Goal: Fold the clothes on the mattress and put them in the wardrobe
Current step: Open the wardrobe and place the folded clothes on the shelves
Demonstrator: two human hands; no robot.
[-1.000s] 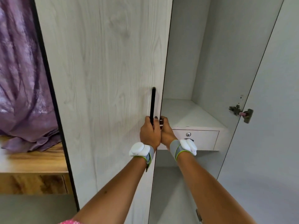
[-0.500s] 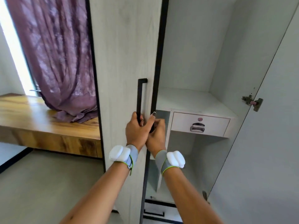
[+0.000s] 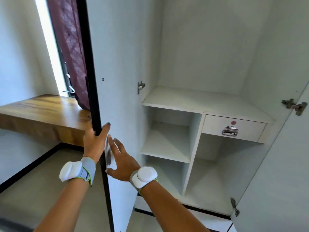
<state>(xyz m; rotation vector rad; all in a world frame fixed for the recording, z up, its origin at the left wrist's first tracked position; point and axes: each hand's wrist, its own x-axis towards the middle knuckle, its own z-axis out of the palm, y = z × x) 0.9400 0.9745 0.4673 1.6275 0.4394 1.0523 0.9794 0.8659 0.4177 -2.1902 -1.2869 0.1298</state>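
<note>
Far left: white wall, bright window strip (image 3: 48,47), purple curtain (image 3: 70,47) hanging behind the door edge. Below it a wooden desk (image 3: 41,113) runs along the wall; grey floor (image 3: 41,173) underneath with a black skirting line.

Left wardrobe door (image 3: 120,64) stands swung wide open, black edge toward the camera, white inner face showing. Left hand (image 3: 95,141) grasps that black edge: thumb on the inner face, fingers wrapped round to the outer side. White sensor pod on a grey strap at each wrist.

Right hand (image 3: 120,163) is released, fingers spread and straight, just beside the door's inner face; motion blur at the fingertips, so contact is unclear.

Wardrobe (image 3: 209,47) interior is open to view: upper shelf (image 3: 200,101), two stacked cubbies on the left under it, a small closed drawer (image 3: 232,129) with metal pull and lock on the right, tall open bay below the drawer. Right door (image 3: 284,164) is also open, hinges visible.

Clothes and mattress: not in frame.
</note>
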